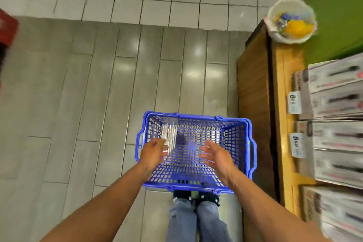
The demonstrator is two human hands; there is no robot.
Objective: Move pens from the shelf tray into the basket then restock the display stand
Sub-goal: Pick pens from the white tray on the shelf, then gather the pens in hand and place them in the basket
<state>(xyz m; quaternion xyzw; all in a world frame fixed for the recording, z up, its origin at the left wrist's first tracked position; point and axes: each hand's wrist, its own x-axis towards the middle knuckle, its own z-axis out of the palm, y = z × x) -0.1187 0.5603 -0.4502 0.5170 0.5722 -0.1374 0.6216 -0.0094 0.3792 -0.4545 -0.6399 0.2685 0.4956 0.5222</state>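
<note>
A blue plastic basket (238,124) stands on the floor in front of my feet. A bunch of pale pens (170,135) lies blurred in its left half. My left hand (154,153) hovers over the basket's left side, right at the near end of the pens; blur hides whether its fingers touch them. Over the basket's right half my right hand (217,156) is held with fingers spread, palm turned inward, holding nothing.
A wooden shelf unit (253,88) stands right of the basket, stacked with boxed goods (337,104) and price tags. A white bin (290,20) with colourful contents sits beyond it. Grey tiled floor stretches left and ahead. A red object (6,27) is at the left edge.
</note>
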